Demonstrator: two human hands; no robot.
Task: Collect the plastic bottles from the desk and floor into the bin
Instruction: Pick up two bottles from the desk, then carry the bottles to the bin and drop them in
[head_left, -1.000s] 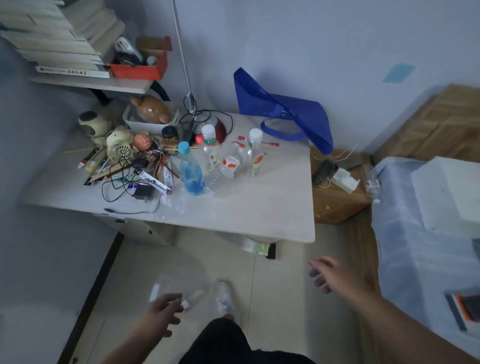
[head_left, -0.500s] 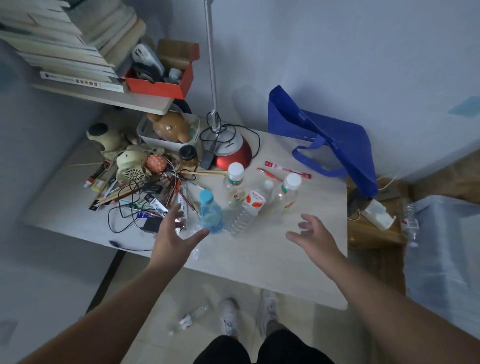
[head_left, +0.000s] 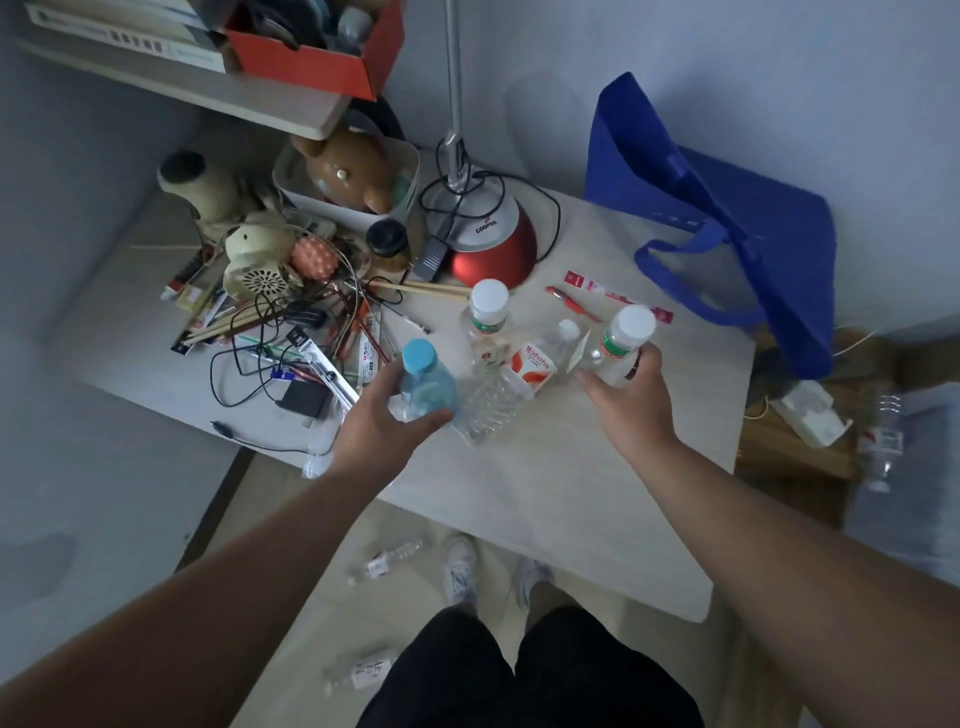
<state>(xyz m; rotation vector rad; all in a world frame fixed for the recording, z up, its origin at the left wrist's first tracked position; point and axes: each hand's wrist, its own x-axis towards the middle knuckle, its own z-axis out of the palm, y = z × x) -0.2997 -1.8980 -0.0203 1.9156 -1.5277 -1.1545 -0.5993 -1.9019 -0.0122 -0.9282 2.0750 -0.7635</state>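
On the pale desk (head_left: 597, 499) my left hand (head_left: 387, 426) wraps around a blue bottle with a light-blue cap (head_left: 426, 387). My right hand (head_left: 626, 402) grips a clear bottle with a white cap and green label (head_left: 623, 335). Between them stands another white-capped bottle (head_left: 487, 325), and a clear bottle with a red-and-white label (head_left: 514, 382) lies on its side. Two crushed clear bottles lie on the floor, one (head_left: 387, 561) under the desk edge and one (head_left: 358, 675) near my legs. Another clear bottle (head_left: 883, 441) stands at the right. No bin is in view.
The desk's left half is cluttered with cables (head_left: 249, 374), pens, chopsticks and toys. A red-based lamp (head_left: 491, 244) stands at the back. A blue tote bag (head_left: 727, 218) leans against the wall. A shelf with a red box (head_left: 317, 57) overhangs the back left.
Both hands moved forward and closed: the left onto the blue bottle, the right onto the green-label bottle. The view moved closer to the desk.
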